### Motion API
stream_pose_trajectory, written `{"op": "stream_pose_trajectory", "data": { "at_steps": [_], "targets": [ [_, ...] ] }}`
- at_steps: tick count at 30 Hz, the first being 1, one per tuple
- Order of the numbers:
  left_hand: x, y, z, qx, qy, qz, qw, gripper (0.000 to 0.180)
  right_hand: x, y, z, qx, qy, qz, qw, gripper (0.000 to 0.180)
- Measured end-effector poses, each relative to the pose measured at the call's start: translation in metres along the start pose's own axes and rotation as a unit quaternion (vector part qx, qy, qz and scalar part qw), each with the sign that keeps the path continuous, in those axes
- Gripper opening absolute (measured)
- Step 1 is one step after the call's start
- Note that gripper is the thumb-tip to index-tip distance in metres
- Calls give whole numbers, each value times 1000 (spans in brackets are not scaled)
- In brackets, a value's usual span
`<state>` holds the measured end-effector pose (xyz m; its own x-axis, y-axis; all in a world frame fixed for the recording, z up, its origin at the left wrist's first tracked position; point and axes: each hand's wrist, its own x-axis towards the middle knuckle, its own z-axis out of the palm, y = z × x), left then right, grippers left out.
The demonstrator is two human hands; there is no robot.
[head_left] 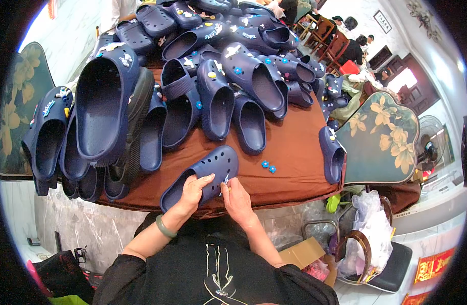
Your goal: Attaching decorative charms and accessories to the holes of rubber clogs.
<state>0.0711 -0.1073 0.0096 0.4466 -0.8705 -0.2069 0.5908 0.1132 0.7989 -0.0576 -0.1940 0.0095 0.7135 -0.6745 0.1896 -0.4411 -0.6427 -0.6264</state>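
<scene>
A navy blue perforated clog (205,173) lies on the brown tablecloth (294,162) at the table's near edge. My left hand (193,190) grips its side near the heel opening. My right hand (236,195) pinches a small white charm (226,180) against the clog's side. Two small blue flower charms (268,166) lie loose on the cloth just right of the clog. A green bangle (165,227) is on my left wrist.
A large heap of navy clogs (208,76) with charms fills the table behind. One clog (331,152) lies at the right edge. A floral chair back (383,137) stands right, another (17,112) left. A chair with plastic bags (370,239) and a cardboard box (304,251) sit below. People sit far back right.
</scene>
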Motion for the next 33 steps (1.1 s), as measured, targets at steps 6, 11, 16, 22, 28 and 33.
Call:
{"op": "stream_pose_trajectory", "data": {
  "at_steps": [6,11,16,22,28,33],
  "targets": [
    [-3,-3,-1,-36,2,-10,999,25,-5,12,15,14,44,-16,999,17],
    [-5,-4,6,2,4,6,1000,25,-9,24,12,103,-10,72,992,22],
    [3,-13,0,98,-7,85,992,25,10,48,-16,124,136,46,982,17],
    [7,-10,0,101,-23,81,991,24,41,75,-35,-208,194,-139,948,11],
    [7,-4,-5,153,-17,88,984,24,57,81,1,-101,154,-174,967,21],
    [-10,25,-34,203,-6,32,979,25,48,109,-31,-57,224,-92,968,11]
  ]
}}
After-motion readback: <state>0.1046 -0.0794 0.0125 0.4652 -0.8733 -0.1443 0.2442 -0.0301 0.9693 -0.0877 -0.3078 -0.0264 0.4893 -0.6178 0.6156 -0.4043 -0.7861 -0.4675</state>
